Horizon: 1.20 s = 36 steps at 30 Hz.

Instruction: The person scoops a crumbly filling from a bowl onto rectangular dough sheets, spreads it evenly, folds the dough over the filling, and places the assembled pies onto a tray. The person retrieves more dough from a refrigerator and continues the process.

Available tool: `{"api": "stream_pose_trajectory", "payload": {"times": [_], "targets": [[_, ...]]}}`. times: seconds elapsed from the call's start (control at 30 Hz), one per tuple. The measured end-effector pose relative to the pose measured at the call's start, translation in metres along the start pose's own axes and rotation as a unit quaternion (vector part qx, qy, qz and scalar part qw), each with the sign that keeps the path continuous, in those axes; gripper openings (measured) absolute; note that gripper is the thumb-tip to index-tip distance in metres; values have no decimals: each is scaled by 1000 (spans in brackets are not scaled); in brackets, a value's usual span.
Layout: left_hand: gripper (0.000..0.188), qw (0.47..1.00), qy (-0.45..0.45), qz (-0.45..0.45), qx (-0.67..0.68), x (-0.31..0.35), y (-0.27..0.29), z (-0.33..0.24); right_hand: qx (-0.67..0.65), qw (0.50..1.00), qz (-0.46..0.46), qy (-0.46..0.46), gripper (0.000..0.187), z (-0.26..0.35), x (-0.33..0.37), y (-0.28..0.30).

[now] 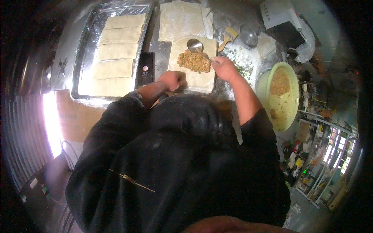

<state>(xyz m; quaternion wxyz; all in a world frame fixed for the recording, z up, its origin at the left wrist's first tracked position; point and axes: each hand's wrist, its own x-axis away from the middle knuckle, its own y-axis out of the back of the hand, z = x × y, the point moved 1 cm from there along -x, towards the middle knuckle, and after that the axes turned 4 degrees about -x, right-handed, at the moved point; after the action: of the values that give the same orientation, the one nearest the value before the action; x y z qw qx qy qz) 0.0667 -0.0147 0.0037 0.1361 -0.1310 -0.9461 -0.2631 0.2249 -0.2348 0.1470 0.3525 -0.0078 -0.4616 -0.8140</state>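
A pale square dough sheet [202, 80] lies on a stack of similar sheets in front of me. Chopped orange-brown filling with green bits [192, 62] is heaped across its middle. My right hand [226, 69] is closed round the handle of a metal spoon [195, 45], whose round bowl rests at the heap's far edge. By the near left edge of the dough, my left hand [170, 80] is closed with its fingers curled under; whatever they may hold is hidden. To the left, a metal tray [82, 58] holds several folded dough pieces [116, 52] in a column.
More dough sheets [180, 21] lie behind the stack. A flat brush [228, 37] and a clear bowl [248, 35] are at the back right, near scattered flour and greens [243, 64]. A green basin [289, 110] with filling stands right. A dark phone [146, 70] lies beside the tray.
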Motion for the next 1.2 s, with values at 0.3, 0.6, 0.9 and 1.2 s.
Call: {"api": "stream_pose_trajectory", "payload": {"times": [0.3, 0.6, 0.9, 1.2], "targets": [[22, 1000, 10, -22, 1, 3, 9, -16, -264, 953, 29, -143, 36, -4, 31, -23], [30, 998, 52, 17, -39, 4, 15, -22, -65, 996, -64, -21, 39, -46, 81, -20], [31, 998, 36, 12, -44, 0, 12, -18, 69, 997, 3, 33, 44, 21, 55, -28], [29, 998, 42, -4, -43, 7, 16, -28, 3, 998, -69, 7, 44, 3, 33, -42]]}}
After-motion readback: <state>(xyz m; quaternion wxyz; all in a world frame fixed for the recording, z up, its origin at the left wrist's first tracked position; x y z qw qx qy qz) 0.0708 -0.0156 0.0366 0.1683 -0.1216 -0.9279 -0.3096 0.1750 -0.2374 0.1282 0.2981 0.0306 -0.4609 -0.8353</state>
